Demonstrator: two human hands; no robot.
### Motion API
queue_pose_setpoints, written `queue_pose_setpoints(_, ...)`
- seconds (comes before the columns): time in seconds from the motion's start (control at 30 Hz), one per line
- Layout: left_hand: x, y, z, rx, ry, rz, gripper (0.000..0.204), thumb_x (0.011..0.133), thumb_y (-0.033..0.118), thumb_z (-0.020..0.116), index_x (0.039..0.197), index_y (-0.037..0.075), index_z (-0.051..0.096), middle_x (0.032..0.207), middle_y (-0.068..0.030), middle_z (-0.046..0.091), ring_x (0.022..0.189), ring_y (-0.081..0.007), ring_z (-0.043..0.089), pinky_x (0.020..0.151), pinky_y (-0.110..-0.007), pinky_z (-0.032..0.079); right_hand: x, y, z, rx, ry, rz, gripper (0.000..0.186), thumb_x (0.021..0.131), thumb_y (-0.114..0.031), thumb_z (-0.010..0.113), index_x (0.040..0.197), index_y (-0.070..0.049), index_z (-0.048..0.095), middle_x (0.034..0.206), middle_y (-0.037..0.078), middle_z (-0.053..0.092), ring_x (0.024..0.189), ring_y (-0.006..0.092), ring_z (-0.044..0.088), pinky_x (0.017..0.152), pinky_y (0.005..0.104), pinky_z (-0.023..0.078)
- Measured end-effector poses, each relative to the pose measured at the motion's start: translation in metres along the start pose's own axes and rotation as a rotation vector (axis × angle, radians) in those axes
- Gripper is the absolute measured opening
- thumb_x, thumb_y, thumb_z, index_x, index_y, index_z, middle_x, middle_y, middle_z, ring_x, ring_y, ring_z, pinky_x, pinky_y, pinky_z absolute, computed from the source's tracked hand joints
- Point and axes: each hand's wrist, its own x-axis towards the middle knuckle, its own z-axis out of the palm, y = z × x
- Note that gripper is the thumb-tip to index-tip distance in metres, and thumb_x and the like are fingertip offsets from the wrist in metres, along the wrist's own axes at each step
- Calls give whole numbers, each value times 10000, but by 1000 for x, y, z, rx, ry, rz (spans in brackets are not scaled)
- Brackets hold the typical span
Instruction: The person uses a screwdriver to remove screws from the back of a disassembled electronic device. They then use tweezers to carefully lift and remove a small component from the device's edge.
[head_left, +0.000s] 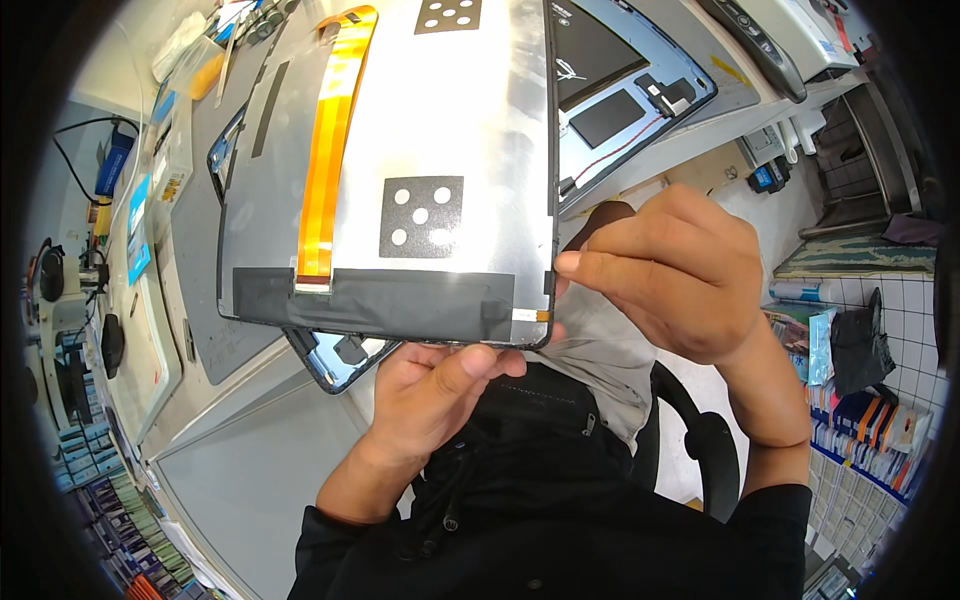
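While held, silvery panel [440, 130], orange ribbon [335, 140]

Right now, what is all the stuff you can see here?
Display panel: one, silver back, held up in the middle.
Flex ribbon: one, orange, running down the panel's left part.
Dotted squares: two, black with white dots, on the panel.
Tape strip: one, dark grey, along the panel's bottom edge.
Back cover: one, blue-grey, on the bench at upper right.
Work mat: one, grey, on the bench at left.
Office chair: one, black, lower right.
Left hand: under the panel's bottom edge.
Right hand: pinching the panel's lower right corner.
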Motion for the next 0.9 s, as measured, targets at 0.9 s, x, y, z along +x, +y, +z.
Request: queue_pose_setpoints(0.9,-1,-5,-17,-135,-174,22,317,992,104,547,1264,-57,575,1332,-235,562,1184,-316,592,819,-314,534,0,0,-4,98,-68,4,279,644,-74,788,919,-104,760,792,-17,676,615,140,526,492,246,388)
